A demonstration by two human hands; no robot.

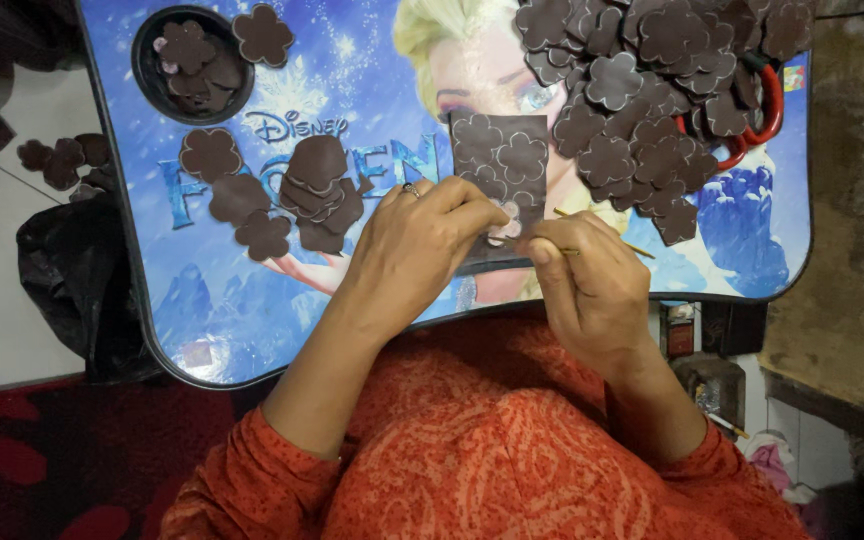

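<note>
The left hand (422,240) pinched the near edge of a dark sheet (500,160) stamped with flower outlines, which lay on the blue tray (372,80) just beyond both hands. The right hand (592,285) gripped a thin stick (602,235), its tip at the sheet's lower edge. Loose flower cutouts lay in a pile (652,90) to the right, a stack (317,190) to the left, and more in a round cup (192,65).

Soft even light — sharp (corners dim)
</note>
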